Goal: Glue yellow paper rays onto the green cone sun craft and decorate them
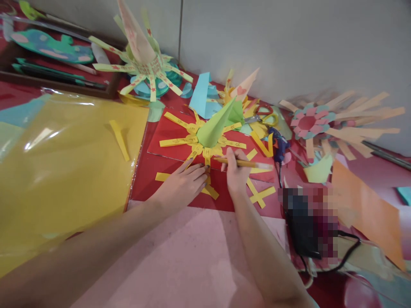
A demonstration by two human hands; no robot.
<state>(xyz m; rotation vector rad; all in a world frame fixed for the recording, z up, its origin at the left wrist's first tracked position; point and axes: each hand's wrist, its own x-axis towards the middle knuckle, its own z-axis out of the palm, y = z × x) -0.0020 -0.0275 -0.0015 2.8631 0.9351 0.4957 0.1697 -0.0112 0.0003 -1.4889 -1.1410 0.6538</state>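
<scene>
A green paper cone (214,129) stands tilted on a ring of yellow paper strips (175,142) that spread like rays. Letters and small drawings mark several strips. My left hand (189,180) lies flat on the near strips, its fingers stretched out and touching them. In my right hand (238,173) is a pencil (257,164), pinched between the fingers, with its point close to the lettered strip at the front. Under the craft lies a red board (157,147). Loose yellow strips (261,196) are scattered to the right of my right hand.
A yellow sheet in clear plastic (80,171) covers the left side. Behind stand another strip craft with a pink cone (136,38) and a wooden tray (111,87) of tools. To the right are scissors (271,119), a blue glue gun (281,145), a flower craft (310,122) and orange paper (369,209).
</scene>
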